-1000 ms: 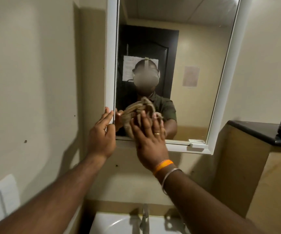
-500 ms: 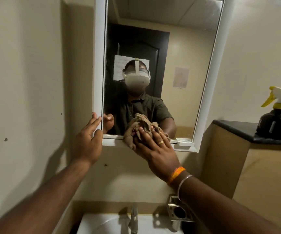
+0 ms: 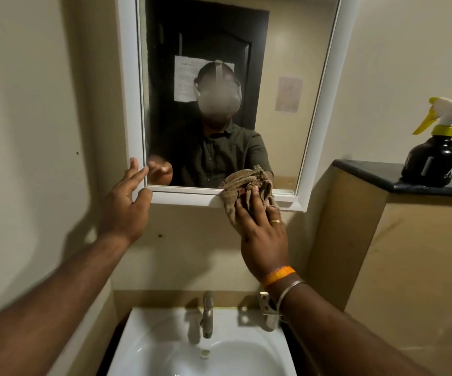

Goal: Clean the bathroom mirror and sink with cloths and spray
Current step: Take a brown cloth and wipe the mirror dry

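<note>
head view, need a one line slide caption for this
Right hand presses a brown cloth on the mirror frame while left hand steadies the corner.

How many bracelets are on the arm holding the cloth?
2. An orange woven band sits nearest the right hand, and a thin silver metal bangle sits just behind it, further up the wrist.

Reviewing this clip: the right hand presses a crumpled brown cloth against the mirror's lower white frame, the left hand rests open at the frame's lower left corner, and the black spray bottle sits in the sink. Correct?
Not quite. The black spray bottle with the yellow and white trigger stands on the dark ledge right of the mirror, not in the white sink, as the head view shows. The right hand, crumpled brown cloth, white mirror frame and left hand are as stated.
</note>
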